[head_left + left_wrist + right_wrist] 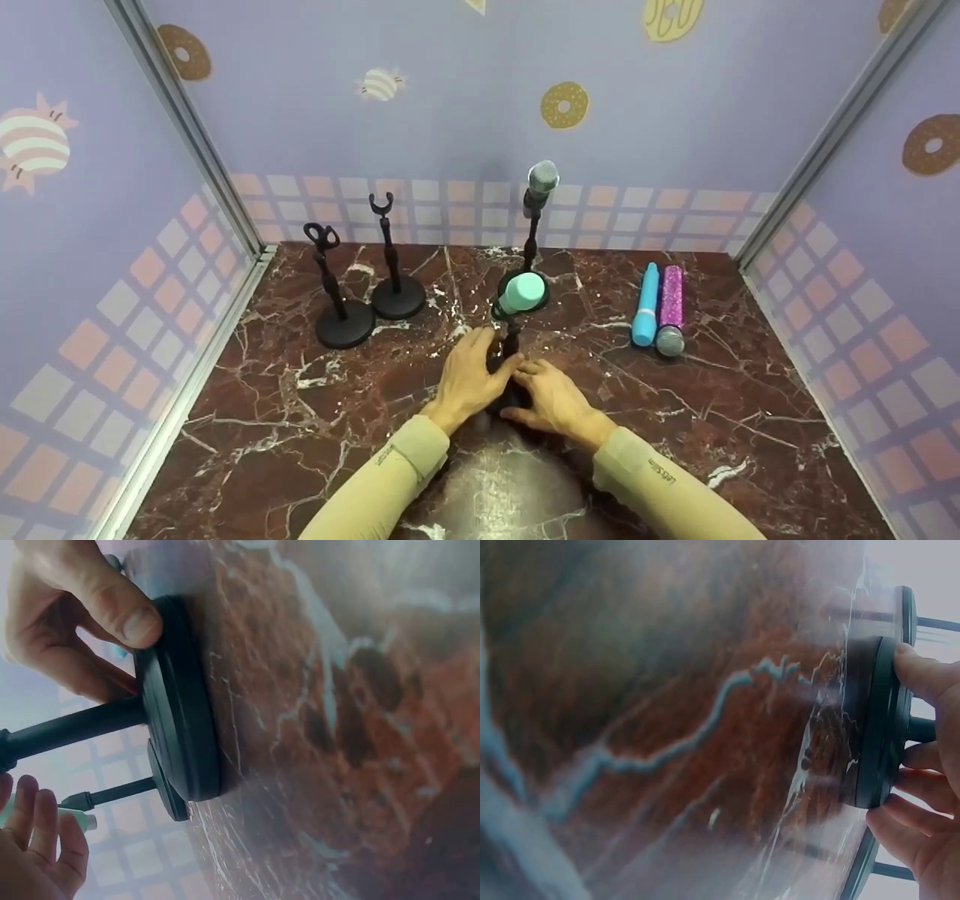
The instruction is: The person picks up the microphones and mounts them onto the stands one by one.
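A black microphone stand (511,343) with a round base stands in front of me, carrying a mint-green microphone (525,291) tilted at its top. My right hand (553,396) grips the base at the rim. Its thumb presses on the edge of the round base (180,705) in the left wrist view, and its fingers curl round the other side in the right wrist view. My left hand (471,375) is beside the pole, its thumb lying across the front of it. The other left fingers (45,817) are loosely bent and spread next to the pole.
Behind is another stand holding a silver-headed microphone (544,178). Two stands without microphones, one with a looped clip (322,235) and one with a U-shaped clip (381,204), stand at the left. A blue microphone (646,307) and a purple glittery one (672,300) lie at the right.
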The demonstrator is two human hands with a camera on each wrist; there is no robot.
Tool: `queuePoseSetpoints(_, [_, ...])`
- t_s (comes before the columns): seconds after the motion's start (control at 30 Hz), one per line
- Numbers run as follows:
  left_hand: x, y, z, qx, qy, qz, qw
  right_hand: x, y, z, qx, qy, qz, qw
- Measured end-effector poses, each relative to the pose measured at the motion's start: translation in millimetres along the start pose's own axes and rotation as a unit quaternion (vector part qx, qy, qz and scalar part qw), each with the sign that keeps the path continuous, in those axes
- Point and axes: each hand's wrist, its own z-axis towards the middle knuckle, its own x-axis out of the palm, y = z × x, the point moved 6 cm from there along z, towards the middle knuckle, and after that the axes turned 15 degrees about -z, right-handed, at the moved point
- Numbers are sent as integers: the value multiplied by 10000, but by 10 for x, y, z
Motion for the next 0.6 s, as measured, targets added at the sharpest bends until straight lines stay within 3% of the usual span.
queuePoseSetpoints(0.2, [-1,-101,1,349,-211,-351,9986,-3,-4,-1,-45,14,71,10000])
queuePoseSetpoints(0.6, [30,-28,57,-162,-275,-602,9977,-3,11,18,30,3,104,9999])
